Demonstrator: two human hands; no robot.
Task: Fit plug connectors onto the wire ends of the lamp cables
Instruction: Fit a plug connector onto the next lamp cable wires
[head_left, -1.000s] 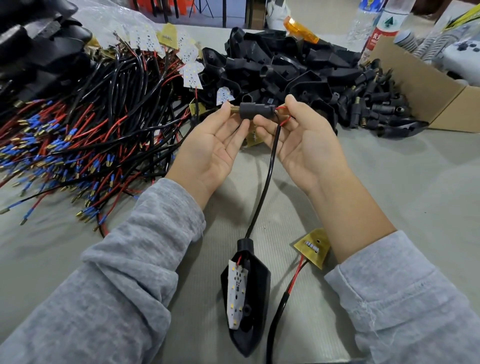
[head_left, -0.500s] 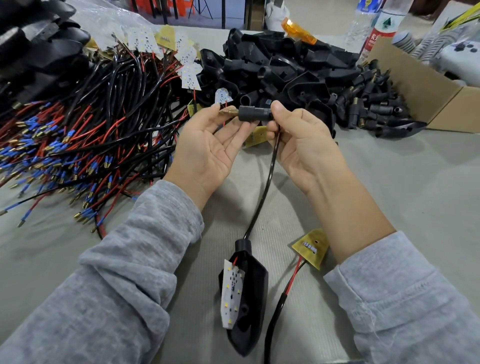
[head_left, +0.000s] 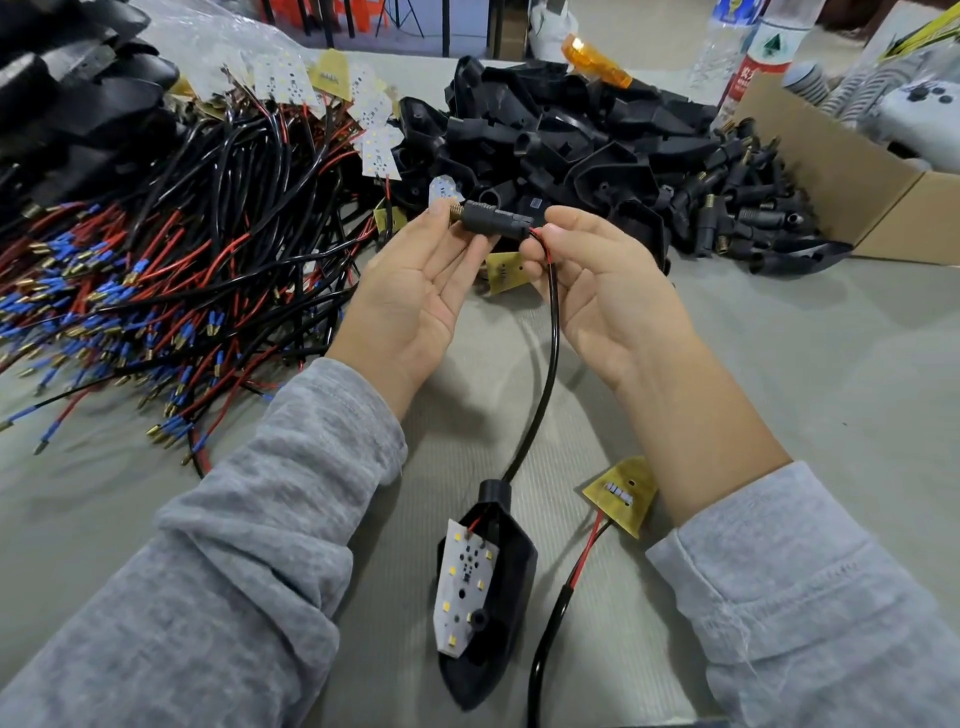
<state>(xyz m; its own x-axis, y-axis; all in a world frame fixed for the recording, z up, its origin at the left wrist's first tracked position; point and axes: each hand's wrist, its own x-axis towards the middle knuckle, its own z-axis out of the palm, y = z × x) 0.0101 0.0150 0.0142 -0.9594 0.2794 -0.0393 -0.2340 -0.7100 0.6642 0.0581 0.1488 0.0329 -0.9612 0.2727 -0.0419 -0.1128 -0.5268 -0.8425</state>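
Note:
A black plug connector with a brass threaded tip is held level above the table, between both hands. My left hand pinches its brass end with fingertips, palm up. My right hand pinches the red wire where it enters the connector's other end. From there the black lamp cable curves down to a black lamp housing lying near me, with a white LED board resting in it.
A heap of red and black cables with blue-sleeved ends covers the left. Black housings are piled at the back, loose plug connectors beside a cardboard box. A second cable with a yellow board lies under my right forearm.
The connector has shifted slightly in my hands, and a short length of red wire shows again at its right end. The lamp housing has slid a little on the table.

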